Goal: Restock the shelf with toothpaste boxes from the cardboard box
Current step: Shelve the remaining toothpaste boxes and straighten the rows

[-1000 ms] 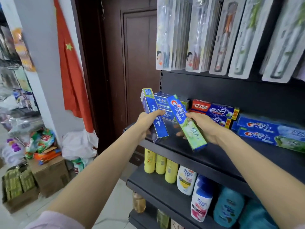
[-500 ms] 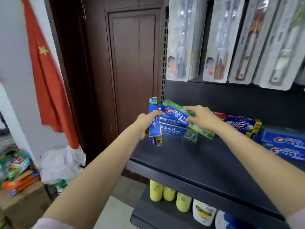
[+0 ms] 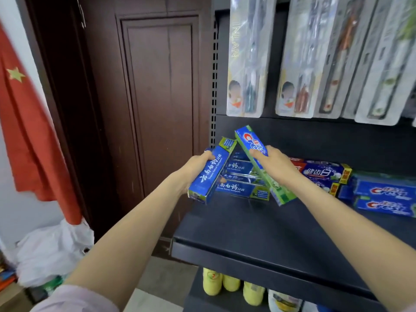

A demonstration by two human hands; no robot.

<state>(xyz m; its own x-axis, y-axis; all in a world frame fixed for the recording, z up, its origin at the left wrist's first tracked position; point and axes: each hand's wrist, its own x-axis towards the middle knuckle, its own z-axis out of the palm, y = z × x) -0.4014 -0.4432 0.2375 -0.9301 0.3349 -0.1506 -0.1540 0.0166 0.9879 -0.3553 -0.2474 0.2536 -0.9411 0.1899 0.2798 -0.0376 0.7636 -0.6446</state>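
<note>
My left hand grips a blue toothpaste box with white script, tilted, at the left end of the black shelf. My right hand holds a blue-and-green Crest box, slanted with its top end up and to the left, over a stack of blue boxes lying on the shelf. The two held boxes nearly meet at their upper ends. More toothpaste boxes lie to the right: red-and-blue ones and blue Crest ones. The cardboard box is out of view.
Toothbrush packs hang above the shelf. Yellow bottles stand on the lower shelf. A dark wooden door is to the left, with a red flag and a white plastic bag on the floor.
Both hands carried their boxes up to the shelf's left end. The Crest box briefly lay flatter on the stack and now tilts up again; the left box leans to the right.
</note>
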